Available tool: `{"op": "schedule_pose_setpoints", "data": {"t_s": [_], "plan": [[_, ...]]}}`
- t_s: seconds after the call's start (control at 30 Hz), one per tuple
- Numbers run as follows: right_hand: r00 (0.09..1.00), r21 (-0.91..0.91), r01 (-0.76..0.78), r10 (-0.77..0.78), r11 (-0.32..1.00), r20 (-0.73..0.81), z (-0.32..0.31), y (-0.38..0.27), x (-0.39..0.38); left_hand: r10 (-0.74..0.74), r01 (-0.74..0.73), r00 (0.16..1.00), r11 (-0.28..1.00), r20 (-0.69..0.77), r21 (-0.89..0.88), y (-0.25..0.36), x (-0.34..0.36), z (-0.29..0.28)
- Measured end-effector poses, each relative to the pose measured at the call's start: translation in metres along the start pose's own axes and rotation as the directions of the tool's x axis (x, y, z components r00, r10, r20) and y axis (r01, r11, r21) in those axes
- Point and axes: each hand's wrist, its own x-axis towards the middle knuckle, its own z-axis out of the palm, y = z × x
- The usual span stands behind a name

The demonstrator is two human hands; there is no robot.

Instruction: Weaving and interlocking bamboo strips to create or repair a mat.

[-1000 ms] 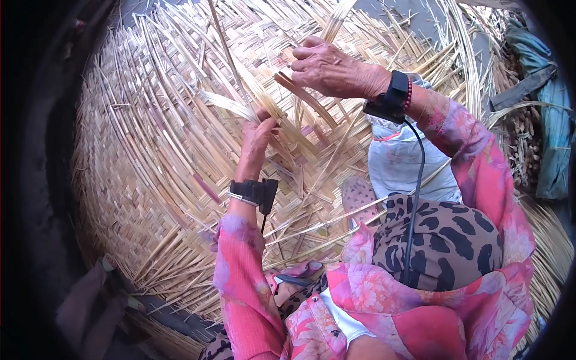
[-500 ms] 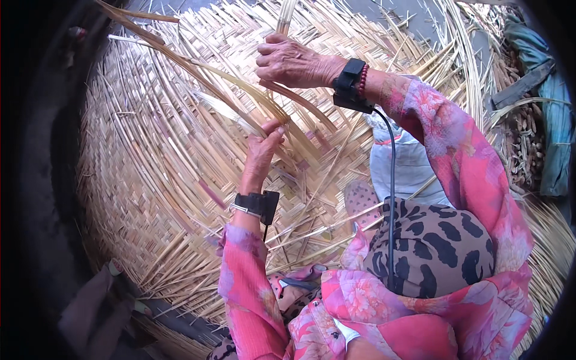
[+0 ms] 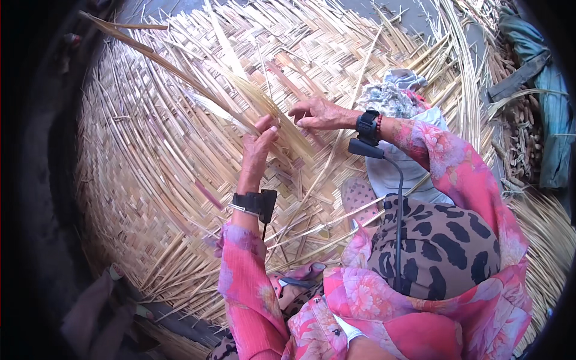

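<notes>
A large woven mat of pale, flat strips (image 3: 150, 198), bamboo-like, spreads out under both hands. Pinched in my left hand (image 3: 261, 144) are several raised strips (image 3: 198, 90), long and brown to yellow, which run up to the far left. My right hand (image 3: 324, 114) hovers just right of these strips with its thumb and fingers apart, and nothing shows in it. Between the hands, a fan of yellowish strips (image 3: 258, 93) stands up from the weave. Its lower ends by my left fingertips are partly hidden.
A whitish cloth (image 3: 390, 171) and a bunch of shredded rags (image 3: 390, 99) lie right of my right wrist. Loose strip ends (image 3: 444, 54) stick out along the mat's far right edge. Blue-green sheeting (image 3: 555, 132) lies at the right. Another person's foot (image 3: 96, 300) shows at lower left.
My right hand has come down and to the right, opening from its closed grip on a strip beyond the left hand. My left hand stays nearly in place, still pinching the strips.
</notes>
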Motion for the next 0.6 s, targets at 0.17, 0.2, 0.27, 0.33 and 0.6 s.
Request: {"op": "schedule_pose_setpoints", "data": {"t_s": [0.17,0.2,0.27,0.33,0.6], "plan": [[0.969,0.51,-0.245,0.216,0.824,0.116,0.007,-0.016,-0.008,0.019,-0.024,0.998,0.996,-0.062,-0.08,0.007,-0.011,-0.011],[0.969,0.512,-0.245,0.219,0.823,0.111,0.001,-0.017,-0.011,0.018,-0.03,0.995,0.992,-0.101,-0.125,0.004,-0.011,-0.014],[0.984,0.421,-0.169,0.133,0.891,0.115,-0.012,-0.018,-0.021,0.055,-0.066,0.995,0.99,-0.083,-0.129,-0.002,-0.018,-0.015],[0.993,0.315,-0.097,0.072,0.944,0.09,-0.019,-0.011,-0.032,0.108,-0.126,0.983,0.986,-0.15,-0.112,-0.006,-0.025,-0.011],[0.92,0.439,-0.257,0.357,0.861,-0.162,-0.018,0.004,-0.027,0.109,-0.114,0.981,0.993,-0.162,-0.02,-0.001,-0.028,-0.004]]}}
